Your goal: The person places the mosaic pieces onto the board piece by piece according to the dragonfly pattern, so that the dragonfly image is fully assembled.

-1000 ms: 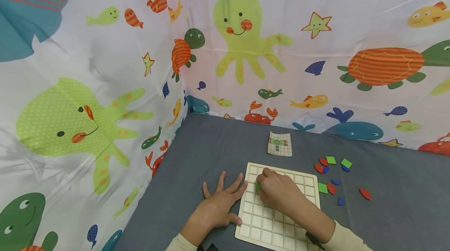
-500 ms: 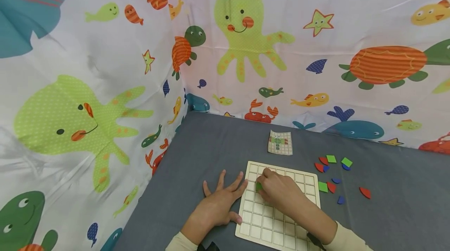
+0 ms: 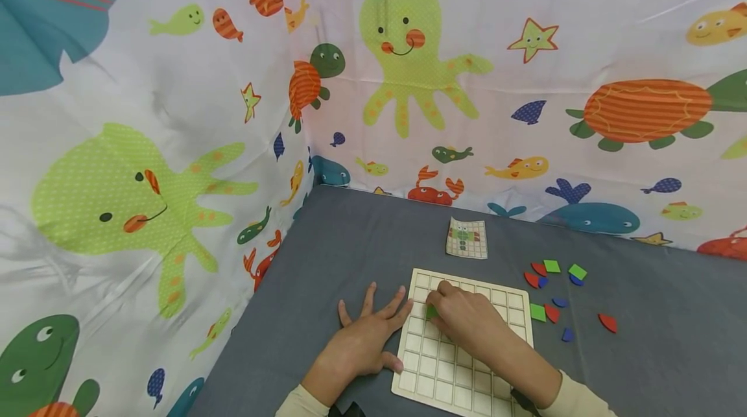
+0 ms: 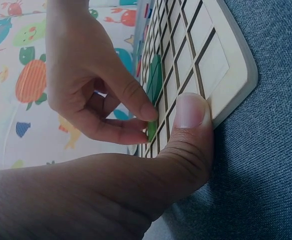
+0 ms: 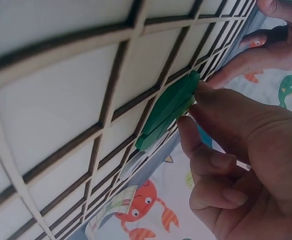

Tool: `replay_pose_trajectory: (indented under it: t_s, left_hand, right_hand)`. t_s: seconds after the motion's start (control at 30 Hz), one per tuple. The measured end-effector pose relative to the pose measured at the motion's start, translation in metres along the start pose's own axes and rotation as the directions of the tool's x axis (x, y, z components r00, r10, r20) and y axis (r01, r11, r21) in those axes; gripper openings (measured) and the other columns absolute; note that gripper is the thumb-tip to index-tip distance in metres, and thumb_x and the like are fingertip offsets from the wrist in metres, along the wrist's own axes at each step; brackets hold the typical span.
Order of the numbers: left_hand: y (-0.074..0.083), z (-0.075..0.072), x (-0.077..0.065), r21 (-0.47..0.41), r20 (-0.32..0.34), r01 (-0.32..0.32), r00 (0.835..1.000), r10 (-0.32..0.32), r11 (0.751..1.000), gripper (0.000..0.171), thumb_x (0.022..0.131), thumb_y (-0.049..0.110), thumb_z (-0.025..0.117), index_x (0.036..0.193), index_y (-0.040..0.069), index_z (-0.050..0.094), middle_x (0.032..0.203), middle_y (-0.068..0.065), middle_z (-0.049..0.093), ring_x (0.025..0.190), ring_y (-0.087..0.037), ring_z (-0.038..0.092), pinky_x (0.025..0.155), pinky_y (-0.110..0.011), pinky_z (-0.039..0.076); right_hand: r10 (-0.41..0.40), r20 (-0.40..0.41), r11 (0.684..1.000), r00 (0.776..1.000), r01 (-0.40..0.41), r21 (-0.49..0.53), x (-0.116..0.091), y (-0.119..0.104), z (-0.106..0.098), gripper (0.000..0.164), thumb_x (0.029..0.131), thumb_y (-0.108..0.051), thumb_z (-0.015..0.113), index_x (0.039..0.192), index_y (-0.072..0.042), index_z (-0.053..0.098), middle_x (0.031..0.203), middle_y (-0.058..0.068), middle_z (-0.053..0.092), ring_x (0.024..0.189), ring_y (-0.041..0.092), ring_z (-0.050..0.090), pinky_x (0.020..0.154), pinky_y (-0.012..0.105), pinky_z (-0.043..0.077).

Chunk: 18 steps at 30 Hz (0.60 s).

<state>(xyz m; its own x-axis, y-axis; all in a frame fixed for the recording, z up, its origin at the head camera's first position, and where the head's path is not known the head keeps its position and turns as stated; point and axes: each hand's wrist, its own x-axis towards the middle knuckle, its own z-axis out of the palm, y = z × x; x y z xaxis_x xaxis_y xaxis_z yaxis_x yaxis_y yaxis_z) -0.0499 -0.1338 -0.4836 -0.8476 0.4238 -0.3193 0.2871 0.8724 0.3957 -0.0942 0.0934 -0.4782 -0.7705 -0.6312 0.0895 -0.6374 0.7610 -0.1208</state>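
A pale wooden grid board (image 3: 425,367) lies on the grey cloth. My left hand (image 3: 363,344) spreads its fingers beside the board's left edge, the thumb resting on the rim; the left wrist view shows that thumb (image 4: 190,112) close up. Over the upper left cells, my right hand (image 3: 471,323) pinches a bright green tile (image 4: 152,129) between thumb and finger, low against the grid. Dark green rounded pieces (image 5: 166,112) sit in the cells right beside those fingertips. Much of the pinched tile is hidden by the fingers.
Right of the board lie loose pieces: green squares (image 3: 537,312), red quarter rounds (image 3: 608,323) and small blue pieces (image 3: 567,334). A printed pattern card (image 3: 467,238) lies behind the board. A sea-animal curtain (image 3: 403,157) borders the cloth at the back and left.
Both hands stay nearly in place, the right still at the same upper left cells with the green tile. The head view shifts only slightly.
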Motion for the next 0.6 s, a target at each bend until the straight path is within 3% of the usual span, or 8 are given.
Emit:
replay_pose_trajectory:
  t_s: [0.3,0.47,0.6]
  left_hand:
    - [0.002,0.001,0.002,0.005,0.004,0.003,1.0,-0.003,1.0,0.11,0.078,0.049,0.084,0.17,0.037,0.024,0.177,0.011,0.011,0.162,-0.045,-0.003,0.105,-0.093,0.012]
    - [0.001,0.001,0.002,-0.003,0.011,0.01,1.0,-0.01,1.0,0.11,0.079,0.05,0.084,0.17,0.037,0.024,0.177,0.012,0.011,0.162,-0.044,-0.004,0.106,-0.093,0.011]
    - [0.0,0.001,0.002,-0.013,0.018,0.01,1.0,-0.009,1.0,0.109,0.079,0.049,0.084,0.17,0.038,0.024,0.177,0.012,0.01,0.162,-0.044,-0.005,0.106,-0.093,0.009]
  right_hand:
    - [0.015,0.01,1.0,1.0,-0.015,0.002,-0.003,0.002,-0.003,0.023,0.085,-0.023,0.091,0.1,-0.012,0.079,0.085,-0.003,0.059,0.062,0.008,0.058,0.048,0.025,0.047]
    - [0.048,-0.004,0.997,0.999,-0.047,0.06,-0.011,0.007,-0.01,0.025,0.085,-0.027,0.091,0.103,-0.015,0.079,0.092,-0.005,0.064,0.065,0.008,0.063,0.051,0.023,0.048]
    - [0.085,-0.03,0.989,0.996,-0.081,0.123,-0.021,0.017,-0.018,0.021,0.088,-0.027,0.089,0.102,-0.016,0.078,0.092,-0.006,0.064,0.062,0.003,0.059,0.05,0.02,0.045]
